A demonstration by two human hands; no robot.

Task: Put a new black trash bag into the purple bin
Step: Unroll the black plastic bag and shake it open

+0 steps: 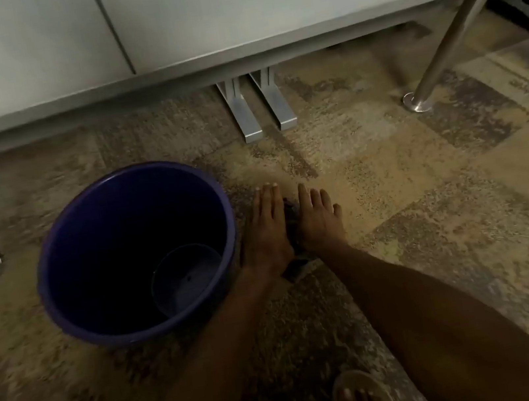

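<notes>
Mottled beige carpet [391, 180] is under everything. At 3 o'clock of the empty round purple plastic bin [90, 248], a folded black trash bag [296, 266] is pressed flat by left hand [266, 234] and right hand [318, 223], fingers extended, probably for unfolding.

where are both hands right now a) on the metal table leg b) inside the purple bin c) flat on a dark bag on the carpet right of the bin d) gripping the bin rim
c: the left hand and right hand lie flat on a dark crumpled plastic bag on the carpet, right of the round purple plastic bin, which holds no liner.
</notes>
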